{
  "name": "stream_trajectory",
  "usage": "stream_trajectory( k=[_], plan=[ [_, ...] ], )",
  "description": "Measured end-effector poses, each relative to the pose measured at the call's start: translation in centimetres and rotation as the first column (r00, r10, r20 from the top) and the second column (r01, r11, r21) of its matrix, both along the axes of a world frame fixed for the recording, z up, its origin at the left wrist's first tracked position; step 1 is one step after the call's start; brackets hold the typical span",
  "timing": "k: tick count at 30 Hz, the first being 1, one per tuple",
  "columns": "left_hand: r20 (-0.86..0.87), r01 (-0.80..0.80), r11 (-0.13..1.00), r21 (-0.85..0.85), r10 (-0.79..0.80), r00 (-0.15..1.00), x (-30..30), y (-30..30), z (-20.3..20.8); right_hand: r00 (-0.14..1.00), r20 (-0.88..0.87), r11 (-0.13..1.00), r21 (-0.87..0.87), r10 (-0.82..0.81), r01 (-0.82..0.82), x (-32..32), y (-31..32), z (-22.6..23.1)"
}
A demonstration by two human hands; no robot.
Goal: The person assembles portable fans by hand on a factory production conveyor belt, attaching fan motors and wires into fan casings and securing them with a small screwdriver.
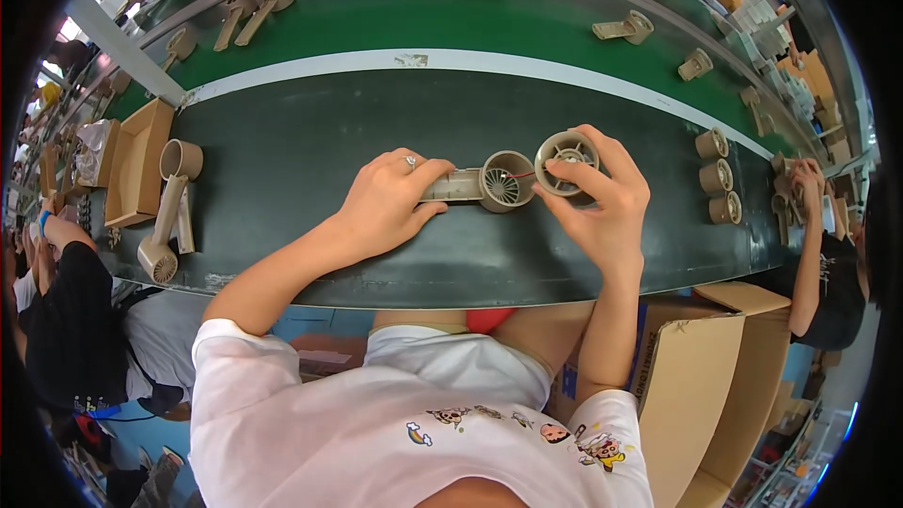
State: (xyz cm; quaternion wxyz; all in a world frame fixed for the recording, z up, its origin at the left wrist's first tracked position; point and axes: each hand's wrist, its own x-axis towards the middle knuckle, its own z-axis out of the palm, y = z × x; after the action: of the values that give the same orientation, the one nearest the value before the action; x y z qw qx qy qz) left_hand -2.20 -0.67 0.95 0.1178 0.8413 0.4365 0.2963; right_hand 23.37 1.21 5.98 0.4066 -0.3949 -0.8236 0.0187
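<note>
On the dark work surface, my left hand [381, 202] is closed on the handle of a beige handheld-fan housing [506, 190]. Its round end, with a spoked grille inside, faces up and to the right. My right hand [611, 196] grips a beige ring-shaped fan part [547, 152] with spokes and a hub, tilted beside the housing's round end. A thin red wire [523, 175] runs between the two pieces. My right fingers cover some of the ring's inside; the end of the handle is hidden under my left hand.
Beige fan pieces [169, 212] and a cardboard tray [136, 165] stand at left. Several round fan parts [716, 177] line up at right. More housings lie on the green conveyor belt [451, 23] beyond a white strip. Co-workers sit on both sides; an open carton [691, 376] is below right.
</note>
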Motion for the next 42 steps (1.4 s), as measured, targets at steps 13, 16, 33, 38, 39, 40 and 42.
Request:
stream_trajectory(
  k=[13, 16, 33, 38, 39, 40, 42],
  plan=[
    [0.04, 0.037, 0.999, -0.026, -0.036, 0.999, 1.7, 0.4, 0.1, 0.979, 0.088, 0.983, -0.008, 0.185, -0.185, -2.7, 0.4, -0.3],
    [0.016, 0.054, 0.997, -0.049, -0.053, 0.998, 2.5, 0.7, 0.0, 0.975, 0.082, 0.979, -0.018, 0.206, -0.205, -2.8, 0.5, -0.8],
    [0.169, 0.015, 0.972, -0.236, 0.025, 0.985, 1.8, 0.1, 0.0, 0.872, -0.419, 0.76, -0.471, 0.254, -0.448, -2.6, 0.7, -1.7],
    [0.153, -0.008, 0.961, -0.276, 0.053, 0.987, 0.7, 0.2, -0.4, 0.851, -0.462, 0.841, -0.333, 0.248, -0.426, -4.4, -0.5, -3.7],
    [0.167, 0.012, 0.959, -0.285, 0.037, 0.985, 0.4, 0.2, -0.4, 0.771, -0.59, 0.807, -0.32, 0.24, -0.496, -4.9, -0.6, -4.0],
    [0.163, 0.008, 0.958, -0.287, 0.04, 0.986, 0.1, 0.2, -0.5, 0.674, -0.705, 0.772, -0.296, 0.22, -0.562, -5.2, -0.7, -4.4],
    [0.258, 0.075, 0.879, -0.472, 0.056, 0.965, -0.3, 0.1, -0.6, 0.71, -0.659, 0.798, -0.276, 0.248, -0.535, -5.4, -0.8, -5.2]
  ],
)
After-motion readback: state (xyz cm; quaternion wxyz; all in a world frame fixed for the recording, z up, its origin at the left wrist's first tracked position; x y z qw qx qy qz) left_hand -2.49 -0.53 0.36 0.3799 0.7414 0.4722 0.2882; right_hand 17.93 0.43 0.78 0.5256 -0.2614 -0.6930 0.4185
